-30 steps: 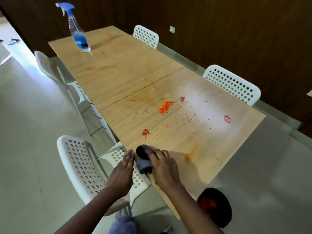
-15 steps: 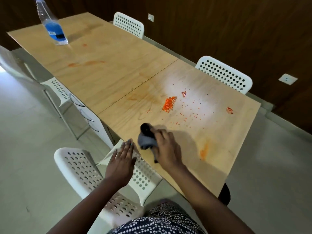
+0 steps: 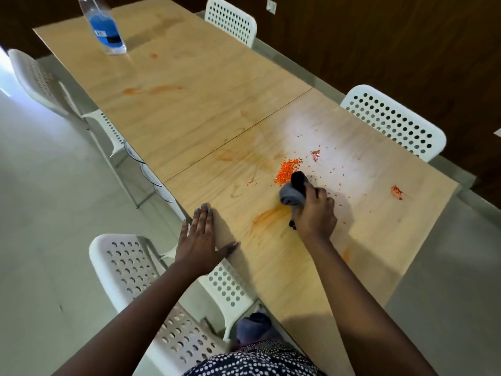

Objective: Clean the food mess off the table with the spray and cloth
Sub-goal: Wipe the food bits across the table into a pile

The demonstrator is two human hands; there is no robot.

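While the flat left hand [image 3: 202, 240] now rests on the table [image 3: 189, 126] edge, the right hand [image 3: 314, 210] gripping the bunched grey cloth [image 3: 294, 192] has advanced to the orange crumb pile [image 3: 287, 170], cloth pointing up-left.

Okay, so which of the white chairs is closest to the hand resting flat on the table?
The chair on the near side, just below the left hand. The other chairs stand farther up that side or across the table.

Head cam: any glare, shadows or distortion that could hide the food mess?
Head view: a pale glare patch on the table washes out the scattered orange crumbs near it; the right hand with the cloth casts a soft shadow to its right; wide-angle bending curves the table edges; the spray bottle is cut off at the top.
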